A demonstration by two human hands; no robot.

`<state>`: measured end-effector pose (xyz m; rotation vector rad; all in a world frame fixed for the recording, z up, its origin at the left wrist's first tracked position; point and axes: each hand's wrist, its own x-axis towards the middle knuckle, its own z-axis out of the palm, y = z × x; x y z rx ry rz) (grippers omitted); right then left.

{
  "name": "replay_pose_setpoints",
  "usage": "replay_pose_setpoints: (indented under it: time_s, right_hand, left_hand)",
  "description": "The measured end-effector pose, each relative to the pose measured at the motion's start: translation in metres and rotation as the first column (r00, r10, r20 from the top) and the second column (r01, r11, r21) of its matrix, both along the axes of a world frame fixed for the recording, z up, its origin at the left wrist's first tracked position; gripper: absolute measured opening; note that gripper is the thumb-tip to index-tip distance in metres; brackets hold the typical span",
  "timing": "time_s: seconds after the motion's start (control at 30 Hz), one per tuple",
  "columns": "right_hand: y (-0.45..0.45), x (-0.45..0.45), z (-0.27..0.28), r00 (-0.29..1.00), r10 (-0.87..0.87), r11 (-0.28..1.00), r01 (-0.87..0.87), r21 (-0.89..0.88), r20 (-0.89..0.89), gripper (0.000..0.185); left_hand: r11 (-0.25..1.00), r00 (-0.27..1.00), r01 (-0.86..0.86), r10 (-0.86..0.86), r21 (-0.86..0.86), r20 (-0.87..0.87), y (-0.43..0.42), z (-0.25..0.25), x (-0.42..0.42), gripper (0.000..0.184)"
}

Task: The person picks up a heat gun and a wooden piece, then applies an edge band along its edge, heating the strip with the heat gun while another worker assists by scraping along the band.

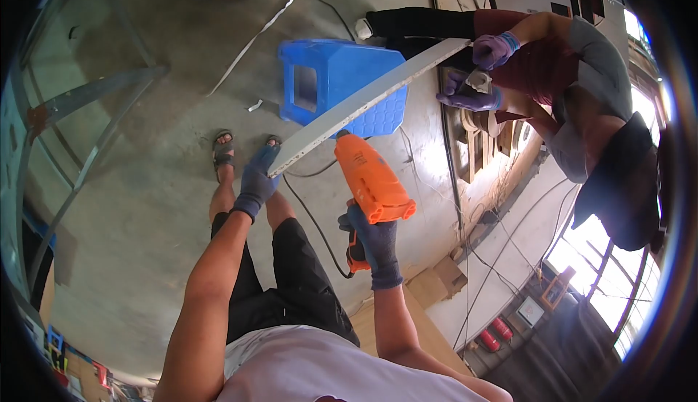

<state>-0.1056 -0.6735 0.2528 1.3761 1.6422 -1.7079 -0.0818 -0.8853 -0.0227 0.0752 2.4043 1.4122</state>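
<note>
My left hand (257, 182), in a dark grey-blue glove, is closed around the near end of a long pale board (349, 107), whose narrow edge is marked with dark specks. My right hand (374, 238), gloved alike, grips the handle of an orange heat gun (371, 178). The gun's dark nozzle points at the board's edge, very close to it; whether they touch I cannot tell. Below the board is a blue plastic stool (302, 53); contact between them is unclear. A co-worker's purple-gloved hands (480, 75) are at the far end, with a crumpled whitish piece (478, 81).
A black cord (318, 222) runs from near my legs toward the gun's handle. A long white strip (251, 44) and a small scrap (255, 105) lie on the concrete floor. To the left stands a metal frame (102, 89). Red cylinders (502, 328) are at the lower right.
</note>
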Motion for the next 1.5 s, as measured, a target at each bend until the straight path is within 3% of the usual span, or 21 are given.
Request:
replay_pose_setpoints:
  time_s: [0.17,0.27,0.37,0.47,0.5,0.8,0.9,1.5]
  right_hand:
    - [-0.001,-0.001,0.0,1.0,-0.016,0.999,0.016,0.039,0.013,0.032]
    - [-0.002,0.0,0.0,1.0,-0.023,0.999,0.022,0.047,0.002,0.031]
    - [-0.003,0.003,-0.002,1.0,-0.03,0.999,0.03,0.041,0.0,0.029]
    - [-0.001,0.006,-0.003,1.0,-0.024,0.999,0.024,0.049,0.009,0.027]
    - [-0.001,0.005,-0.003,1.0,-0.017,0.999,0.016,0.046,0.018,0.026]
    - [-0.002,0.003,-0.001,1.0,-0.018,0.999,0.018,0.031,0.024,0.027]
    - [-0.002,0.005,-0.003,1.0,-0.017,1.0,0.017,0.021,0.007,0.028]
    - [0.0,0.009,-0.008,0.999,-0.033,0.999,0.033,-0.011,-0.036,0.027]
  left_hand:
    - [1.0,1.0,0.019,-0.019,-0.006,-0.01,0.0,0.003,0.0,0.053]
    - [0.999,0.996,0.05,-0.05,0.004,0.072,-0.004,0.001,0.002,0.052]
    - [0.999,0.998,0.054,-0.054,-0.002,-0.025,-0.004,0.012,-0.004,0.051]
    - [0.995,0.995,0.1,-0.1,0.007,0.005,-0.006,0.007,-0.002,0.051]
    - [0.997,0.996,0.081,-0.081,0.017,-0.038,-0.005,0.007,-0.004,0.041]
    - [0.998,0.997,0.068,-0.068,0.005,-0.025,-0.008,-0.001,0.004,0.043]
    - [0.994,0.994,0.106,-0.106,0.039,-0.004,-0.012,-0.009,0.007,0.064]
    - [0.992,0.992,0.116,-0.118,0.045,0.048,-0.013,-0.016,0.016,0.058]
